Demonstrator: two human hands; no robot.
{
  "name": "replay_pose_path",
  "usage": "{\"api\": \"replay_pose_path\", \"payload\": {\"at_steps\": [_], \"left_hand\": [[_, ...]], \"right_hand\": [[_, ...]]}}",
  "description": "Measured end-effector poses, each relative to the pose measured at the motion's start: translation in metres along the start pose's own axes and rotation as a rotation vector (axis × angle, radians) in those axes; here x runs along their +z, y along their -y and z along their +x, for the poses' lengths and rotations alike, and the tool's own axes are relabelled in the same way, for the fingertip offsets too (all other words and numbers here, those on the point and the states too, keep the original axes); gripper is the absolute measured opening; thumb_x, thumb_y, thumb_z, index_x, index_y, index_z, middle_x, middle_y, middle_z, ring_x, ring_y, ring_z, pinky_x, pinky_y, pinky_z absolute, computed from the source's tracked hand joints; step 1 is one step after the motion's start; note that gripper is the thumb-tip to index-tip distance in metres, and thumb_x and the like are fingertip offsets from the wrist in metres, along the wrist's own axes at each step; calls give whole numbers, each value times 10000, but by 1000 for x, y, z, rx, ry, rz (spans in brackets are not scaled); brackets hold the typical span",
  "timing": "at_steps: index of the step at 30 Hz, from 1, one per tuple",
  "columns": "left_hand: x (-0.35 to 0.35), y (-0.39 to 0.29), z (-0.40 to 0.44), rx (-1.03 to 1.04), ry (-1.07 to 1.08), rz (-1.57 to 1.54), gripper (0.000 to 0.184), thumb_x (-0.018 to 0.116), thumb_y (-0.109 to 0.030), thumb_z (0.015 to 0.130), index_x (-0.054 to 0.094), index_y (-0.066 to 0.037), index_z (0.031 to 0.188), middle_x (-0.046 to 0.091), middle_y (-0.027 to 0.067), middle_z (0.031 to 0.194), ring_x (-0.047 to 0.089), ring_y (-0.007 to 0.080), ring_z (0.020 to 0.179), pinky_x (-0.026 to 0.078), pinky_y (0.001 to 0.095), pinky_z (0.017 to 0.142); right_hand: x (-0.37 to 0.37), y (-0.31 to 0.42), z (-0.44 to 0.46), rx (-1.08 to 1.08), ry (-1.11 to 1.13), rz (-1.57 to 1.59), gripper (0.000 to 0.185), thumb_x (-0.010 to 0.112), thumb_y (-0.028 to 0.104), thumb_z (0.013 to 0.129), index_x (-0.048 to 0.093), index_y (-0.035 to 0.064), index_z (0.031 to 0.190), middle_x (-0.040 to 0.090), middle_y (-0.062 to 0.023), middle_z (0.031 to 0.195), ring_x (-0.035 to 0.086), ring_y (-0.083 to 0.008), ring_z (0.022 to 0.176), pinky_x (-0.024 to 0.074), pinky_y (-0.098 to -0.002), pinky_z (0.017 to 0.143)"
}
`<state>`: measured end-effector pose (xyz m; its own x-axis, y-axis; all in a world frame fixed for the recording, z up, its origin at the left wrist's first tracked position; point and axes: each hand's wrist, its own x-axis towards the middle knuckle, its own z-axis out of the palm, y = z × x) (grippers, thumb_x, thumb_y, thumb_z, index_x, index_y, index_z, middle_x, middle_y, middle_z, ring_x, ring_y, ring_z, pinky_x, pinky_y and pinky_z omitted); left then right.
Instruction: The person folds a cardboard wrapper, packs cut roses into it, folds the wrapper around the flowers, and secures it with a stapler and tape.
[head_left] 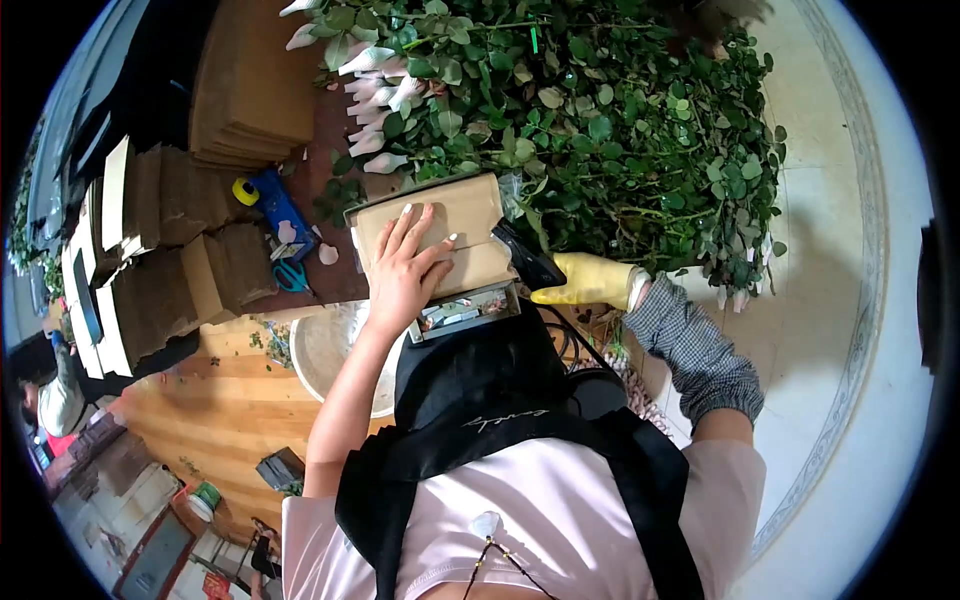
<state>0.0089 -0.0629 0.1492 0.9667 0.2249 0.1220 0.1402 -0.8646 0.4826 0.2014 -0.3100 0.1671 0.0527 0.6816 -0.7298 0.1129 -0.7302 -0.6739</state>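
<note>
My left hand [405, 262] lies flat with fingers spread on a tan cardboard sheet [472, 222]. The sheet rests in a dark-edged metal stand [468, 312] close to my lap. My right hand [590, 280], in a yellow glove, is closed around a black stapler [525, 255], whose front end is at the sheet's right edge. Beyond the stand lies a large heap of leafy rose stems [600, 140]. Several pale rose buds in white netting [375, 95] stick out at its left. What lies under the cardboard is hidden.
Stacked cardboard [250, 85] and folded cardboard pieces [170, 260] stand on the left. Near them lie a blue tool [280, 208], a yellow tape measure [244, 191] and teal scissors [291, 276]. A white tub [312, 355] is below the table. Other people are at far left.
</note>
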Motion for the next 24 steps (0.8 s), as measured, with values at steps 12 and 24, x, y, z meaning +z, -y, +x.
{"api": "replay_pose_path", "payload": {"at_steps": [12, 24], "left_hand": [[-12, -5, -6, -82, -52, -231, 300, 709, -96, 869, 678, -84, 1167, 508, 137, 1466, 437, 363, 1382, 331, 457, 1144], [-47, -63, -116, -779, -174, -840, 757, 629, -198, 980, 185, 21, 1553, 400, 242, 1490, 380, 331, 1406, 332, 391, 1150]], "right_hand": [[34, -10, 2, 10, -190, 380, 388, 720, 261, 943, 586, -5, 1193, 661, -21, 953, 595, -101, 820, 513, -252, 720], [129, 132, 42, -303, -4, -682, 586, 693, 501, 874, 637, 32, 1221, 710, -213, 1050, 694, -375, 968, 557, -422, 831]]}}
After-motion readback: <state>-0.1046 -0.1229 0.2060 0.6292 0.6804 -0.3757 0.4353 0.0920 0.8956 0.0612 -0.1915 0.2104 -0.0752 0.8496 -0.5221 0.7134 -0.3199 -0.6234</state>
